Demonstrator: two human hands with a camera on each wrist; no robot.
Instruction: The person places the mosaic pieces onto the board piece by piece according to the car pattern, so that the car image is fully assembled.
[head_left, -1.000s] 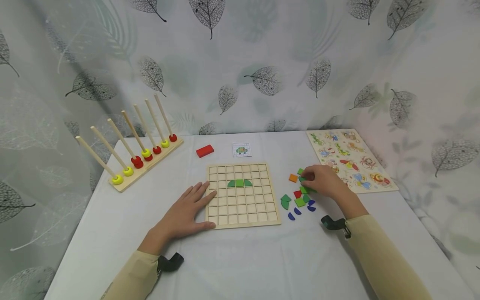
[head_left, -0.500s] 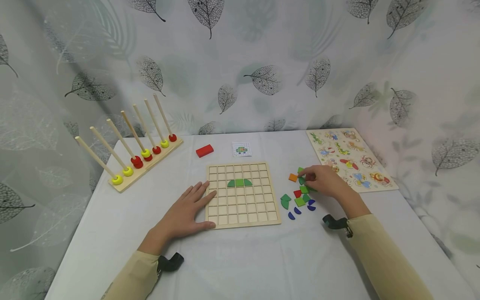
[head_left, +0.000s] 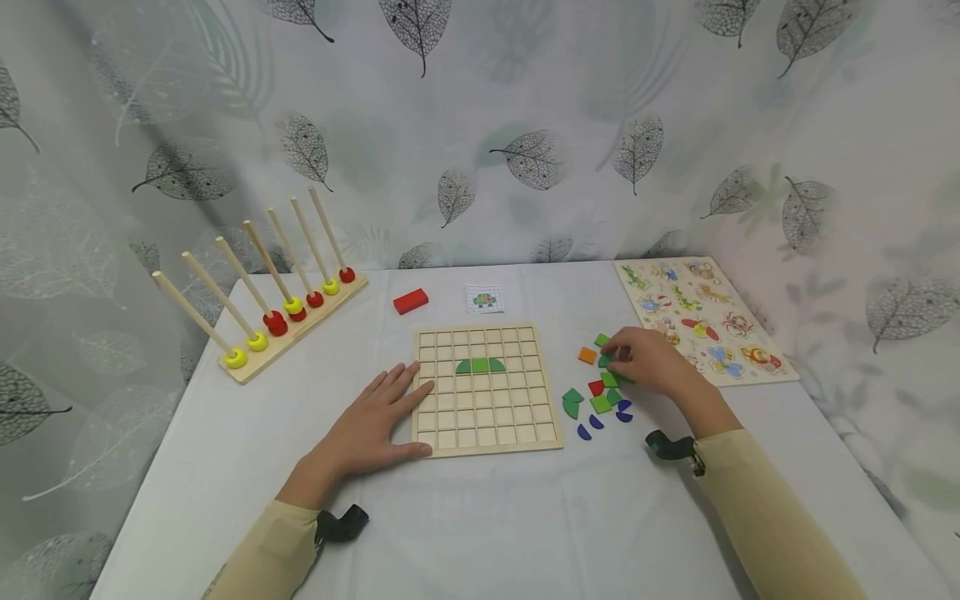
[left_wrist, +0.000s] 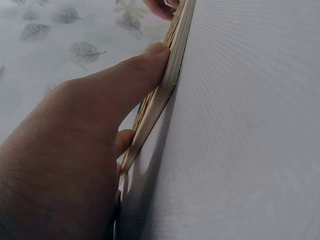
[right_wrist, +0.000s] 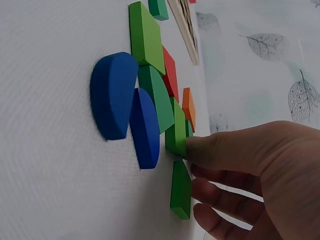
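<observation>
My left hand (head_left: pixel 372 421) lies flat with fingers spread at the left side of a wooden grid board (head_left: pixel 551 451); thumb and fingertips touch its edge. In the board's grid, a light green square (head_left: pixel 479 366) sits between two dark green quarter-circles (head_left: pixel 462 367). My right hand (head_left: pixel 647 360) is bent over a pile of coloured wooden pieces, thumb and fingers reaching down around green ones. Near its fingertips lie a dark green piece (head_left: pixel 603 361) and an orange square (head_left: pixel 587 356). In the right wrist view the thumb tip is partly hidden behind a light green block (right_wrist: pixel 176 131); a grip is not visible.
Blue half-circles (head_left: pixel 584 432), a red piece (head_left: pixel 596 388) and several green ones lie right of the board. Behind it are a pattern card (head_left: pixel 485 299) and a red block (head_left: pixel 411 302). A peg stand (head_left: pixel 300 323) with rings stands left, a picture puzzle board (head_left: pixel 708 321) right.
The right hand's fingers have shifted slightly over the green pieces, staying in about the same place. My left hand and the board have not moved.
</observation>
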